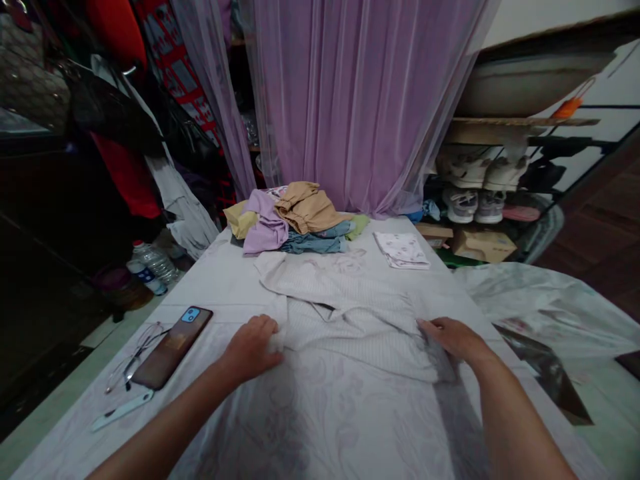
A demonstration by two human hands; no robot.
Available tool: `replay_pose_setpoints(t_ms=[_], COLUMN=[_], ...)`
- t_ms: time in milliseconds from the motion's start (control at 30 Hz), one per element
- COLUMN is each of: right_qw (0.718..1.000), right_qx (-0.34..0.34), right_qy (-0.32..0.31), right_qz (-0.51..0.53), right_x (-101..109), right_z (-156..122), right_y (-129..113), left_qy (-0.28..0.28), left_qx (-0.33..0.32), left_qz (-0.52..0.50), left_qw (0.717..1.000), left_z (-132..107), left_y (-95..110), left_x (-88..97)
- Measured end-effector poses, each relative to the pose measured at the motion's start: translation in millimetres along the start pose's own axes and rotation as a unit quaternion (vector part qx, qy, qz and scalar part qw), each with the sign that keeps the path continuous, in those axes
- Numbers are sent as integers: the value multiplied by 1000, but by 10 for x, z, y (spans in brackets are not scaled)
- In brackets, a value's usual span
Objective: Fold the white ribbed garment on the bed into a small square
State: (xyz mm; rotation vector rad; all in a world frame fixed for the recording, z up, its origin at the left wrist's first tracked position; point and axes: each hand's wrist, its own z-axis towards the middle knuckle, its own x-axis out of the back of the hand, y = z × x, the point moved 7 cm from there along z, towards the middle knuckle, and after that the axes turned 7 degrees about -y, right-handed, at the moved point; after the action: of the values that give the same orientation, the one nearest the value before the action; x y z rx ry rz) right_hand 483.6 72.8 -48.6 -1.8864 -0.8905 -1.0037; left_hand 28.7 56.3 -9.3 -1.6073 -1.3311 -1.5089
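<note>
A pale ribbed garment (345, 303) lies spread on the white patterned sheet (320, 420) in front of me. My left hand (253, 347) is closed on the garment's near left edge, fingers curled round the cloth. My right hand (450, 337) pinches the near right edge, fingers pressed together on the fabric. Behind the garment sits a pile of unfolded clothes (293, 217) in tan, lilac, yellow and denim blue. A small folded white cloth (403, 250) lies to the pile's right.
A phone (173, 347), glasses (135, 357) and a white pen-like object (123, 410) lie at the left edge. Plastic bottles (153, 267) stand on the floor left. A lilac curtain (360, 100) hangs behind; a shoe rack (480, 187) and boxes (483, 243) stand right.
</note>
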Motion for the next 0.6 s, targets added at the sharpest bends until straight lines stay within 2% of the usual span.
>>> replay_pose_setpoints(t_ms=[100,200,267,333,400,433,500,600], right_qw=[999,992,985,979,975,973,974,980], right_qx=[-8,5,11,11,8,8,8,18], right_qy=[35,103,138,156,171,178,181,176], right_qz=[18,70,106,131,144,146,136,96], right_x=[-174,-216,-190,-104,51,142,291,351], right_z=[-86,-188,-244,-284,-316,-328,-337,-325], right_y=[-3,-53,-62,-20,80,146,289,448], left_qy=[-7,-15,6,66,123,133,111,31], left_qx=[22,70,124,171,179,181,176,167], left_qz=[20,2,-64,-160,-259,-297,-333,-253], left_qw=[1000,997,990,970,941,928,919,952], left_z=[39,148,199,192,140,106,47,-5], left_y=[-17,-162,-376,-648,-903,-1018,-1184,-1289], left_x=[-13,64,177,333,459,485,473,366])
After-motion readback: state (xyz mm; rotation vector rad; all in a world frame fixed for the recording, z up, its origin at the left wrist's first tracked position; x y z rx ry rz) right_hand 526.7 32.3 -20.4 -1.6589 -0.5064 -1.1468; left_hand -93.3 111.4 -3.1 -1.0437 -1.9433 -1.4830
